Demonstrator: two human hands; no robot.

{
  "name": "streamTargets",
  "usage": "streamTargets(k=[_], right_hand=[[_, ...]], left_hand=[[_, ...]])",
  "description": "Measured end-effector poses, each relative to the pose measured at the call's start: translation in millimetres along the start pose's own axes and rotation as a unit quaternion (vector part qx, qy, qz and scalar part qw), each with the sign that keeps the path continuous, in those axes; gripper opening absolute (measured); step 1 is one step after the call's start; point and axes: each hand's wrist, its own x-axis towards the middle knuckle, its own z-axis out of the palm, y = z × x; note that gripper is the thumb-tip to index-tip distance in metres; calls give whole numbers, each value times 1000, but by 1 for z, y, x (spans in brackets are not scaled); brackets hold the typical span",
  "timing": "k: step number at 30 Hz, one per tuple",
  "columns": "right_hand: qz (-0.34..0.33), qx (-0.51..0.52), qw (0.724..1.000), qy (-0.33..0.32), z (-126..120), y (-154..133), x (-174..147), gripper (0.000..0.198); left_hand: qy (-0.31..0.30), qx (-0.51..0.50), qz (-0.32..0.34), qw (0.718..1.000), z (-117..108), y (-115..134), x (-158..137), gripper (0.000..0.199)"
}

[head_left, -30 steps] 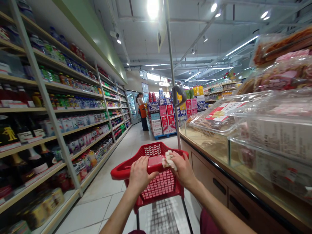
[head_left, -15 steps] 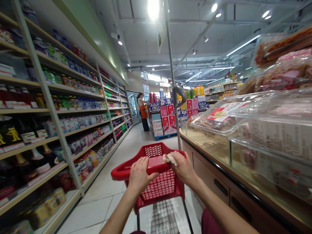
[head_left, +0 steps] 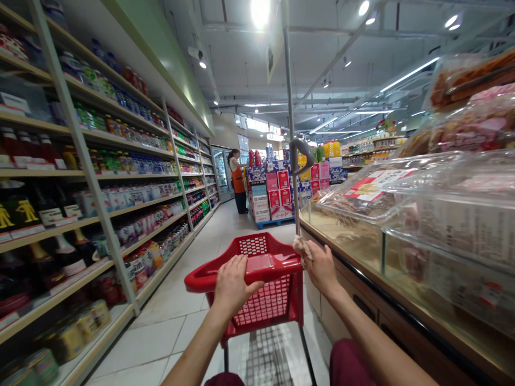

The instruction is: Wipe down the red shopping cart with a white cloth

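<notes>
Along the aisle, the tall beige shelving rack (head_left: 88, 161) and the glass-walled wooden counter (head_left: 348, 230) flank the red plastic mesh shopping cart (head_left: 261, 308); the cart sits about where it was, its smooth red handlebar (head_left: 279, 268) towards the wearer; the left hand (head_left: 232, 281) stays draped over the bar's left part, fingers fairly straight and thumb spread, though how firmly it grips I cannot tell; the right hand (head_left: 322, 265) is what has shifted, sliding outward from the bar's middle to its right end, closed around the crumpled off-white cloth-like wad (head_left: 301, 248); the wad is now at that corner, so the bar's middle stretch lies uncovered; whether it touches the bar is unclear.
</notes>
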Motion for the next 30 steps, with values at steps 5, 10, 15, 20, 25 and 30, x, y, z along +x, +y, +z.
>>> streamTargets(k=[5, 10, 15, 20, 25, 30], right_hand=[[-74, 11, 997, -20, 1, -14, -15, 27], [-44, 5, 999, -20, 3, -6, -8, 26], [57, -3, 998, 13, -1, 21, -1, 28], [-68, 42, 997, -18, -1, -1, -19, 25], [-24, 42, 999, -12, 2, 8, -9, 29], [-30, 26, 999, 17, 8, 4, -14, 28]], left_hand=[[-5, -1, -7, 1000, 0, 1, 1, 64], [-14, -1, -10, 1000, -2, 0, 1, 62], [-3, -6, -10, 1000, 1, 2, 2, 62], [-11, 1, -5, 1000, -2, -1, 3, 63], [-27, 4, -14, 1000, -5, 0, 3, 63], [-14, 3, -16, 1000, -3, 3, 2, 63]])
